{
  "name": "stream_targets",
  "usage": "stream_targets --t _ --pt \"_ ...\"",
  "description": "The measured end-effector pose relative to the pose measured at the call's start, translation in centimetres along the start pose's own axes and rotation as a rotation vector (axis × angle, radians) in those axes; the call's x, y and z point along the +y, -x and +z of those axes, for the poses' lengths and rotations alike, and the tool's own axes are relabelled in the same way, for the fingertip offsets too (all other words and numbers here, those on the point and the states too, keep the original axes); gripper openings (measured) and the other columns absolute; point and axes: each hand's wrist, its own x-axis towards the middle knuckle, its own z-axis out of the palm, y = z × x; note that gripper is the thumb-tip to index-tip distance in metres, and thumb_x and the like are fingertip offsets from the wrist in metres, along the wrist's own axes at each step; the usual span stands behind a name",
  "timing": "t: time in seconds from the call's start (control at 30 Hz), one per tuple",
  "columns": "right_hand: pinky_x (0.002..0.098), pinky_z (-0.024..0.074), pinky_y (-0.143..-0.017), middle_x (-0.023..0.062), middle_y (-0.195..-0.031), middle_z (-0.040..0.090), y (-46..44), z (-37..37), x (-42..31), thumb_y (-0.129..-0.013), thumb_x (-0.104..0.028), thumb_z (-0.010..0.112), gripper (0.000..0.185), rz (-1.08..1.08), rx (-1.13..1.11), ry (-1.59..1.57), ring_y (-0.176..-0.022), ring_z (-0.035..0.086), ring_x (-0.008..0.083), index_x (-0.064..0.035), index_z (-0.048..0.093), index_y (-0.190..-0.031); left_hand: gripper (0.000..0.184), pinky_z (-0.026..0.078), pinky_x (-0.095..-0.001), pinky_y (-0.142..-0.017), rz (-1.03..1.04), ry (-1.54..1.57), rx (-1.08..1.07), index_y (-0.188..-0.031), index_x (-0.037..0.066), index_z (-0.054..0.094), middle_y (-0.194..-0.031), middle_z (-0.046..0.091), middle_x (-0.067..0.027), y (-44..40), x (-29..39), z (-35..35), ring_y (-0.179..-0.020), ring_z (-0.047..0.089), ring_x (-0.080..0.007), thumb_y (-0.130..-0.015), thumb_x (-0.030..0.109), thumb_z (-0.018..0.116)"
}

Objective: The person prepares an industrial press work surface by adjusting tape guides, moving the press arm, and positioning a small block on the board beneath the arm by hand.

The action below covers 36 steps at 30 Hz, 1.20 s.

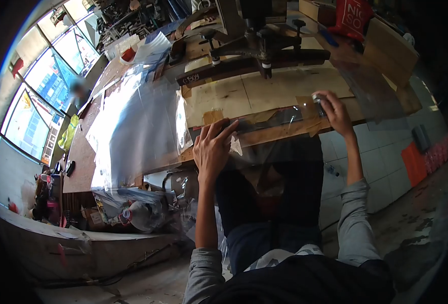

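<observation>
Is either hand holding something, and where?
The right hand holds a small object; which part is gripped cannot be told. The left hand rests at the table's edge.

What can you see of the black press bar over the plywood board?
The press bar is long, dark and metal-looking, with pale hand-drawn lettering near its left end. It lies crosswise at the plywood board's far side, slightly tilted in view. A branching dark bracket with upright knobbed screws joins it to a central column. Neither hand touches it; whether it touches the board can't be told.
</observation>
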Motion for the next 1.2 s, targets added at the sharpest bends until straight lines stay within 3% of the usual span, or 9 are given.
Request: stream_targets --t 0.07,0.17,0.57,0.67,0.87,0.97,1.2 --pt "0.0327 0.0445 -0.083 0.0071 -0.101 0.063 0.0 1.1 -0.5 -0.094 -0.008 0.047 0.018 -0.023 -0.087 0.028 -0.09 0.059 0.0213 -0.0079 0.058 -0.11 0.042 0.045 -0.0319 -0.084 -0.01 0.005 0.024 -0.119 0.031 0.063 -0.117 0.059 0.0067 -0.3 0.1 0.0 -0.105 0.055 -0.017 -0.079 0.019 0.064" --pt "0.0347 0.0407 -0.09 0.0076 -0.1 0.064 -0.4 1.4 -1.0 -0.094 -0.009 0.048 0.015 -0.129 -0.091 0.21 -0.087 0.06 0.0268 -0.0077 0.056 -0.106 0.04 0.045 -0.0316 -0.085 -0.019 0.016 0.035 -0.12 0.031 0.063 -0.118 0.06 0.006 -0.2 0.2 -0.1 -0.105 0.056 -0.0171 -0.081 0.022 0.064" --pt "0.0522 0.0236 -0.104 0.0018 -0.124 0.059 -1.5 2.5 -0.7 -0.095 -0.013 0.049 0.016 -0.049 -0.209 0.352 -0.107 0.059 0.0284 -0.0136 0.056 -0.109 0.037 0.047 -0.034 -0.089 -0.081 0.105 0.102 -0.117 0.023 0.065 -0.119 0.063 -0.0014 0.1 0.0 0.3 -0.11 0.058 -0.0205 -0.082 0.013 0.061" --pt "0.0455 0.03 -0.097 0.0011 -0.108 0.064 -2.0 3.1 -1.0 -0.094 -0.012 0.05 0.014 -0.081 -0.144 0.432 -0.099 0.061 0.0248 -0.0113 0.056 -0.106 0.032 0.046 -0.0342 -0.09 -0.103 0.128 0.097 -0.116 0.021 0.066 -0.119 0.063 -0.0028 -0.1 0.1 0.1 -0.111 0.058 -0.0212 -0.085 0.013 0.059" --pt "0.0499 0.0307 -0.097 -0.0001 -0.105 0.064 -2.2 3.9 -0.5 -0.094 -0.014 0.051 0.014 -0.109 -0.129 0.434 -0.098 0.061 0.0248 -0.0126 0.055 -0.107 0.028 0.047 -0.034 -0.09 -0.163 0.173 0.119 -0.114 0.019 0.066 -0.12 0.063 -0.0036 -0.3 0.1 0.4 -0.11 0.058 -0.0224 -0.088 0.015 0.057" --pt "0.0555 0.0212 -0.104 0.0059 -0.124 0.058 -2.3 3.4 -1.3 -0.096 -0.016 0.048 0.018 0.003 -0.268 0.441 -0.114 0.055 0.0261 -0.0141 0.055 -0.112 0.026 0.048 -0.0336 -0.087 -0.191 0.189 0.138 -0.112 0.019 0.067 -0.118 0.063 -0.0031 -0.2 0.3 0.3 -0.109 0.059 -0.0226 -0.088 0.016 0.057" --pt "0.0455 0.0386 -0.092 0.0063 -0.108 0.06 -2.6 3.4 -1.3 -0.092 -0.012 0.051 0.017 -0.106 -0.215 0.399 -0.104 0.056 0.0289 -0.0116 0.053 -0.11 0.02 0.051 -0.0305 -0.078 -0.192 0.167 0.269 -0.101 0.018 0.069 -0.105 0.067 0.0032 0.4 -0.2 0.9 -0.097 0.062 -0.017 -0.081 0.013 0.065"
